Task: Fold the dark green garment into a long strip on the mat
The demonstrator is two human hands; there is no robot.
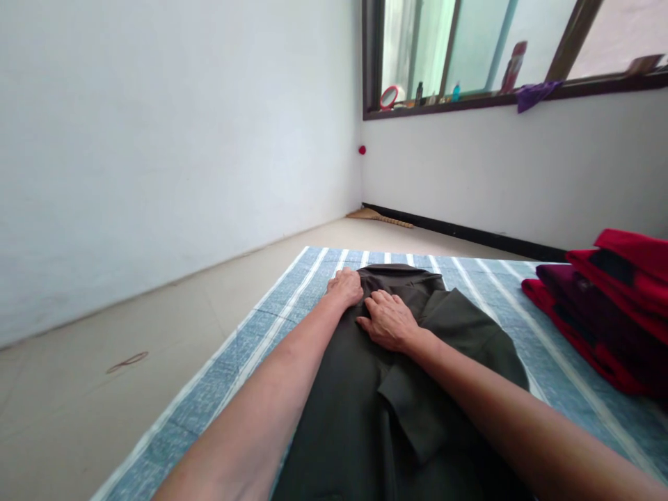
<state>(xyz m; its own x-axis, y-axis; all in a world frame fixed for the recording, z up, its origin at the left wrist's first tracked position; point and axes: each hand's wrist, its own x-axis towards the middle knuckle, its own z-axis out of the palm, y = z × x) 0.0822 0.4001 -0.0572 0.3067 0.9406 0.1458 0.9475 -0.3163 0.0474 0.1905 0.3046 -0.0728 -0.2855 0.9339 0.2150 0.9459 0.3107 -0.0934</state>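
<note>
A dark olive-black shirt lies spread on a blue-and-white striped sheet, its collar end away from me. One sleeve is folded across its body. At the shirt's far left edge, near the collar, my left hand has its fingers curled over the cloth; the fingertips are partly hidden. Just right of it, my right hand rests on the shirt with fingers stretched out and slightly apart, palm down.
Folded red and maroon clothes are stacked on the sheet at the right. A hand broom lies on the floor by the far corner. A thin brown loop is on the floor at left. Bottles and a purple cloth sit on the window ledge.
</note>
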